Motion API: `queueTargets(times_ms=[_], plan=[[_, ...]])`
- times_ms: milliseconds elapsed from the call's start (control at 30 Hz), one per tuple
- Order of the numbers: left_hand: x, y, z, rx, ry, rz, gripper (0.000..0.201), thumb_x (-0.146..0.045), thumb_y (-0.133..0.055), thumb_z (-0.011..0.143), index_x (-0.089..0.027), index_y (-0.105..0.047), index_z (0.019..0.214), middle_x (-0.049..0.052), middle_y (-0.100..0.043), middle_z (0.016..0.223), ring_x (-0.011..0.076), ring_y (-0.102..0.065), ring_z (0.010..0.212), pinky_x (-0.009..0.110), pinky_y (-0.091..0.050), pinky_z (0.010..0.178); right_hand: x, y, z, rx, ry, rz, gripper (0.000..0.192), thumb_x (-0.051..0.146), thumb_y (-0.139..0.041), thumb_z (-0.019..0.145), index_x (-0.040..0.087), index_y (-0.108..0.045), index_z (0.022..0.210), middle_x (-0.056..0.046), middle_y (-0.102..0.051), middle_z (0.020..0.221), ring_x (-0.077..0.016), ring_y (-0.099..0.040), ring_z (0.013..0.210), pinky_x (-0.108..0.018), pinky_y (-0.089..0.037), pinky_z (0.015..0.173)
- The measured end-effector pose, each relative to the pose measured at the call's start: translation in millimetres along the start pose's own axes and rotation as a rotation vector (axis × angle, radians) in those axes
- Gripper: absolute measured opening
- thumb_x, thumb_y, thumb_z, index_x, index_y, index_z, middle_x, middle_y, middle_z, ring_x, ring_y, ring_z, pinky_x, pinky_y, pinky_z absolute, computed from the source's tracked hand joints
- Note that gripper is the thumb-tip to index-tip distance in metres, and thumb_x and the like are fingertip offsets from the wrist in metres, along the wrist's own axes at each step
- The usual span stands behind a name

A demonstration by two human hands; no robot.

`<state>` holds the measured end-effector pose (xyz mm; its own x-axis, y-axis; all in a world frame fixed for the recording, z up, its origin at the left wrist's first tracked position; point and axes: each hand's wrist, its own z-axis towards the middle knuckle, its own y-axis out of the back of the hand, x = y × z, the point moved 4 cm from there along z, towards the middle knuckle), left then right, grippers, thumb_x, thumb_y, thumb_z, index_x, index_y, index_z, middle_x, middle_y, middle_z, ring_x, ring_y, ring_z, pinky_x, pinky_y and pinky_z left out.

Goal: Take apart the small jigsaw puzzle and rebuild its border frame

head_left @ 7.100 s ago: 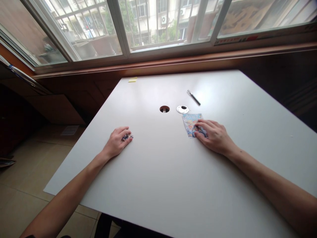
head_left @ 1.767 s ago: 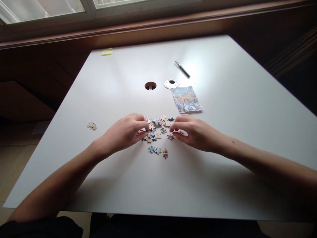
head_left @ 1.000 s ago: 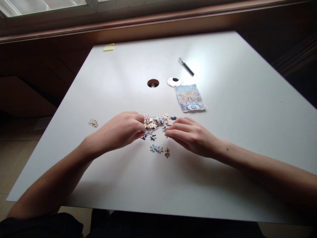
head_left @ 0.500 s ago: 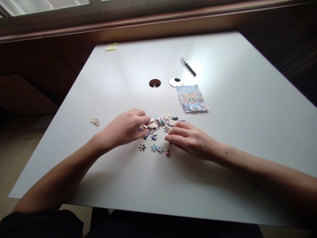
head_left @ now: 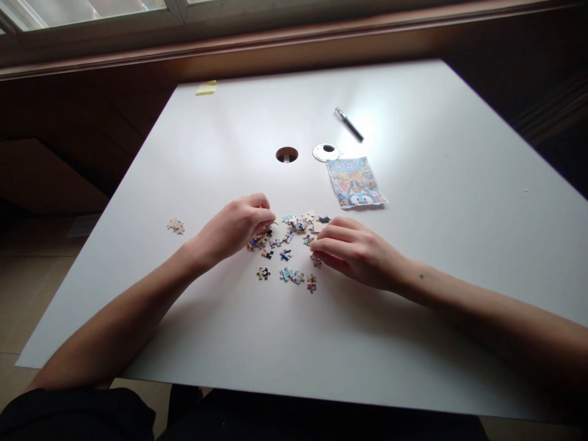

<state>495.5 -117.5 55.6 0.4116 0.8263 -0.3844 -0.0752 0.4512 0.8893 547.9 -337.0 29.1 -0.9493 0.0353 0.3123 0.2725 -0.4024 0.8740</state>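
Small jigsaw pieces (head_left: 298,226), knobbed, mottled blue, purple and tan, scattered over a white table (head_left: 257,331), left hand (head_left: 234,228) pinching one edge-on, right hand (head_left: 353,251) curled, its grip hidden from me

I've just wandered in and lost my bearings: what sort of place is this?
Probably a room in a home or small office; I can't tell which. A white table with a round hole in its top stands near a window, above a tiled floor.
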Motion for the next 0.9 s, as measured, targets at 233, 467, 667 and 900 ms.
queueTargets(times_ms=[233, 467, 667, 900], plan=[[-14.6, -1.0, 1.6, -0.077, 0.077, -0.128, 0.016, -0.018, -0.052, 0.098, -0.016, -0.068, 0.095, 0.005, -0.067, 0.091, 0.0123, -0.060, 0.076, 0.026, -0.049, 0.070, -3.9, 2.3, 0.3, -0.091, -0.078, 0.084, 0.009, 0.020, -0.055, 0.095, 0.020, -0.064, 0.098, -0.007, -0.067, 0.089, -0.0189, -0.055, 0.083, -0.034, -0.048, 0.075], [-38.4, -45.3, -5.5, 0.000, -0.063, -0.213, 0.020, -0.017, -0.053, 0.098, -0.019, -0.071, 0.106, 0.007, -0.069, 0.095, 0.0163, -0.061, 0.087, 0.030, -0.051, 0.077, -5.2, -2.1, 0.5, -0.099, -0.028, 0.132, 0.018, 0.018, -0.059, 0.092, 0.022, -0.064, 0.109, -0.007, -0.069, 0.103, -0.0195, -0.058, 0.092, -0.034, -0.052, 0.080], [-33.4, -46.7, -6.0, -0.050, -0.084, -0.168, 0.021, -0.020, -0.056, 0.098, -0.022, -0.070, 0.114, 0.006, -0.070, 0.093, 0.0170, -0.062, 0.088, 0.031, -0.052, 0.080, -5.8, -5.0, -0.8, -0.068, 0.006, 0.111, 0.019, 0.018, -0.059, 0.091, 0.022, -0.065, 0.109, -0.008, -0.068, 0.105, -0.0195, -0.057, 0.092, -0.035, -0.052, 0.080], [-32.3, -46.8, -7.6, -0.077, -0.058, -0.139, 0.013, -0.017, -0.060, 0.095, -0.016, -0.069, 0.104, 0.007, -0.072, 0.089, 0.0175, -0.065, 0.085, 0.030, -0.054, 0.078, -2.3, -5.3, -0.2, -0.023, 0.046, 0.034, 0.027, 0.018, -0.056, 0.094, 0.021, -0.063, 0.120, -0.011, -0.065, 0.107, -0.0200, -0.056, 0.093, -0.037, -0.051, 0.081]])
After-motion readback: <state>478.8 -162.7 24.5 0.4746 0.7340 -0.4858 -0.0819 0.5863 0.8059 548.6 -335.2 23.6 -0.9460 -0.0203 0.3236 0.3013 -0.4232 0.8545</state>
